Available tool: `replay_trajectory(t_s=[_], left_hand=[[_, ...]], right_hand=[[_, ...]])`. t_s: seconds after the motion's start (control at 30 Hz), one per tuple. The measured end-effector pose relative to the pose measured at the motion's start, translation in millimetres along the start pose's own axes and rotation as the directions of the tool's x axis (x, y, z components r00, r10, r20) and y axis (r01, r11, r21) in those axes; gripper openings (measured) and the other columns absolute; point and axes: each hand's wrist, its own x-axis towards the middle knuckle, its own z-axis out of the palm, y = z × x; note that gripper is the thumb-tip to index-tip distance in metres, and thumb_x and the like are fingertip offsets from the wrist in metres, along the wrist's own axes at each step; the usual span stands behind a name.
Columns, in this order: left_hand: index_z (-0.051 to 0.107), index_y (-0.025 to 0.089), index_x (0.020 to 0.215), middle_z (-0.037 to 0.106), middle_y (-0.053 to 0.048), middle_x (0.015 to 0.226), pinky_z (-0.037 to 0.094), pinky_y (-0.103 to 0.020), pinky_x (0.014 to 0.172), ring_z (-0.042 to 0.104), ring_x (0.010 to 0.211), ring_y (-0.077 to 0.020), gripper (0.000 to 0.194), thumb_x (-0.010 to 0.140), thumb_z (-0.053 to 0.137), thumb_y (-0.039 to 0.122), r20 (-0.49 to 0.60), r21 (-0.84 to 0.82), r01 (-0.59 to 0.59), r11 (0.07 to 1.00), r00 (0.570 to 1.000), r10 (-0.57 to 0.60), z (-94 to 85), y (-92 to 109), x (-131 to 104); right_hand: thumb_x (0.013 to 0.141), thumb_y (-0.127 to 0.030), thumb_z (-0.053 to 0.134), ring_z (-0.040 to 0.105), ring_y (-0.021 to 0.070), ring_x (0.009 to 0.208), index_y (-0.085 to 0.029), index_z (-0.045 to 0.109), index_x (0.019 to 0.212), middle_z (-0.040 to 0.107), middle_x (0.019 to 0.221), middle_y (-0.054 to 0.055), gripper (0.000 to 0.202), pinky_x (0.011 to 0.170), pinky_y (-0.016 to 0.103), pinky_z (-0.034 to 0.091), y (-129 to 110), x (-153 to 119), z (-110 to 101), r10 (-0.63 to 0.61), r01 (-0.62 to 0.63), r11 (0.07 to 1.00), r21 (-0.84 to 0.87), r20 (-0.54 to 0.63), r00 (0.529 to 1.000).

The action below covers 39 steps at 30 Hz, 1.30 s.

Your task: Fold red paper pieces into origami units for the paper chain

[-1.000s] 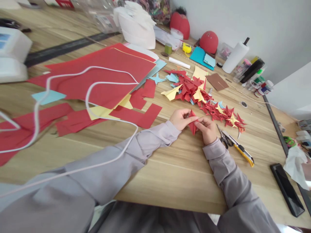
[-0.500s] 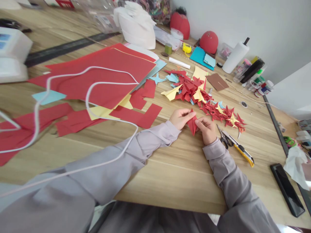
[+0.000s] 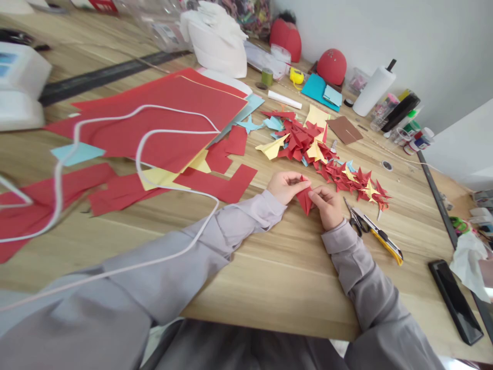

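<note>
Between my two hands is a small piece of folded red paper (image 3: 305, 202), roughly diamond-shaped with its lower point toward me. My left hand (image 3: 285, 187) pinches it from the left, thumb laid across its upper part. From the right, my right hand (image 3: 327, 204) grips its edge between thumb and fingers. Just beyond my hands lies a heap of folded paper stars (image 3: 302, 139), mostly red with some yellow and blue. Scissors (image 3: 358, 222) and a yellow-handled box cutter (image 3: 381, 237) rest to the right of my right hand.
Large red paper sheets (image 3: 162, 118) and red offcuts (image 3: 227, 187) spread to the left. A white cord (image 3: 192, 245) runs over them and across my left sleeve. A black phone (image 3: 455, 300) lies at the right. Bottles (image 3: 419, 141) and a paper roll (image 3: 373, 90) stand at the back.
My left thumb and fingers have shifted very slightly on the red paper. Both hands otherwise keep their place.
</note>
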Motion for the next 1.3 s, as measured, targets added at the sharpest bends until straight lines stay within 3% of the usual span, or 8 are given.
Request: replay_trajectory(t_s=[0.37,0.53,0.77,1.3], left_hand=[[0.066,0.012,0.067,0.064,-0.002,0.061,0.044,-0.024,0.054,0.055,0.056,-0.0119,0.032,0.057,0.068,0.042,0.032,-0.104,0.089,0.991,0.996,-0.086,-2.4,1.4,-0.1],[0.067,0.013,0.072,0.064,-0.001,0.063,0.045,-0.023,0.051,0.057,0.057,-0.0125,0.027,0.053,0.07,0.033,-0.004,-0.169,0.113,0.979,0.993,-0.115,-3.7,0.6,1.5],[0.065,0.014,0.068,0.061,0.002,0.057,0.045,-0.022,0.051,0.054,0.051,-0.0092,0.018,0.053,0.067,0.023,-0.008,-0.136,0.108,0.985,0.994,-0.11,-4.0,3.1,2.0],[0.064,0.013,0.068,0.059,0.002,0.054,0.042,-0.021,0.049,0.05,0.046,-0.0074,0.015,0.06,0.063,0.026,-0.049,-0.125,0.07,0.99,0.996,-0.077,-4.6,-7.6,5.9]], right_hand=[[0.066,-0.031,0.062,0.043,0.008,0.044,-0.018,0.055,0.057,0.052,0.048,-0.004,0.018,0.045,0.022,0.034,-0.4,0.7,-0.3,0.01,-0.009,1.0,0.014,-0.079,0.997],[0.065,-0.03,0.061,0.041,0.0081,0.047,-0.018,0.055,0.055,0.049,0.049,-0.005,0.017,0.046,0.022,0.032,3.5,2.5,-3.3,0.002,0.0,1.0,0.014,-0.14,0.99],[0.064,-0.028,0.062,0.033,0.0063,0.042,-0.017,0.053,0.054,0.041,0.044,-0.006,0.017,0.043,0.021,0.026,6.0,1.9,-4.9,0.045,-0.04,0.998,0.042,-0.128,0.991],[0.064,-0.029,0.061,0.033,0.0063,0.041,-0.018,0.052,0.054,0.041,0.043,-0.006,0.018,0.041,0.021,0.025,6.6,2.3,-5.4,0.042,-0.04,0.999,0.023,-0.112,0.993]])
